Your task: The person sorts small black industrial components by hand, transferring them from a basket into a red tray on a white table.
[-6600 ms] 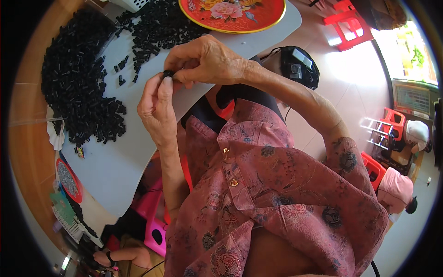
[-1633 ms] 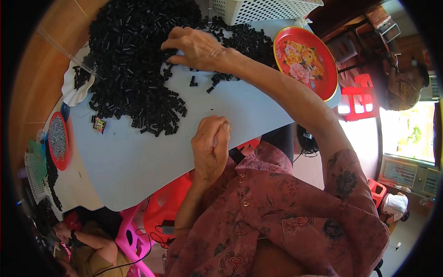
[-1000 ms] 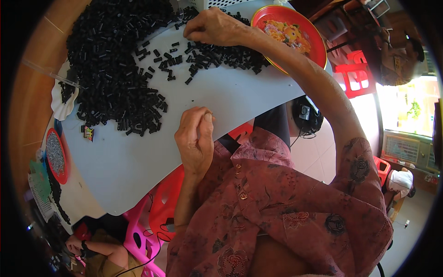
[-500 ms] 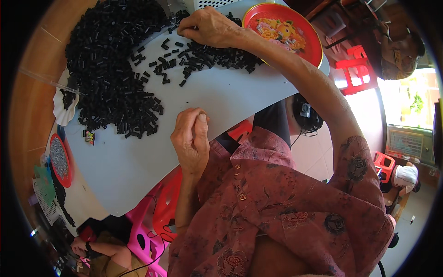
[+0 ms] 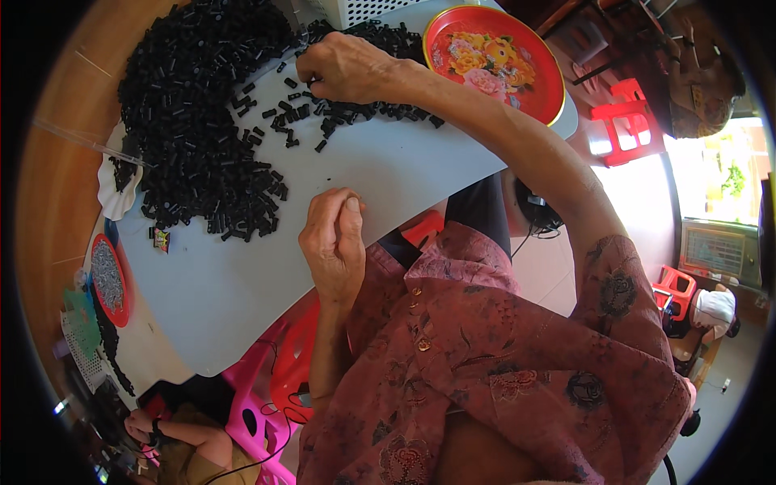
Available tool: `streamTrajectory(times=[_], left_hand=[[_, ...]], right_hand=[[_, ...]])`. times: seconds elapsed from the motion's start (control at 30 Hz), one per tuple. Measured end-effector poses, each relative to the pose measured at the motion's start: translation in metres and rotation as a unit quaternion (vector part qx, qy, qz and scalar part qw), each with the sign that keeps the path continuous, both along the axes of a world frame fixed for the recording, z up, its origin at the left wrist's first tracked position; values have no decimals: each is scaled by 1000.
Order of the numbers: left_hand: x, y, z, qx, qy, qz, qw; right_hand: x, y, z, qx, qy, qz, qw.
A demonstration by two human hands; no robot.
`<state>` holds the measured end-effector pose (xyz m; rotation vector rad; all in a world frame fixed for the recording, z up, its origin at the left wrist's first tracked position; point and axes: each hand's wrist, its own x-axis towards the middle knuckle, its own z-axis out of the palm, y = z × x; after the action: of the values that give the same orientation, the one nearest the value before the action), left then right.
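Note:
Small black cylindrical plastic pieces lie in a large heap on the left of the pale table. My right hand is over the far part of the table, beside a smaller spread of the same pieces. Its fingers are curled down and pressed together; their tips are mostly hidden, so what they pinch cannot be made out. Near the front edge of the table rests my left hand, fingers folded and thumb along them. Anything inside that fist is out of sight.
A red flowered round tray sits at the far right, next to a white perforated basket. At left are a small colourful wrapper and a red dish of silvery bits. Another person's arm shows at lower left.
My right hand has shifted a little left and nearer to me, its fingers now curled lower over the loose pieces. My left hand has stayed in place.

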<state>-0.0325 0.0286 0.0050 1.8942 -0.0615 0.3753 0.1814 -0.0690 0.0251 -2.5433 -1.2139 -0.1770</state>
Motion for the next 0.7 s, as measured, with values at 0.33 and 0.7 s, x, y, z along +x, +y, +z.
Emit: streamTrajectory(times=[0.33,0.7], left_hand=[[2,-3,5,-83,60,27,994],[21,-27,1,39,-40,24,998]], right_hand=[[-76,-42,15,283,417,-15,864],[-126,-73,-11,420,474,-75,770]])
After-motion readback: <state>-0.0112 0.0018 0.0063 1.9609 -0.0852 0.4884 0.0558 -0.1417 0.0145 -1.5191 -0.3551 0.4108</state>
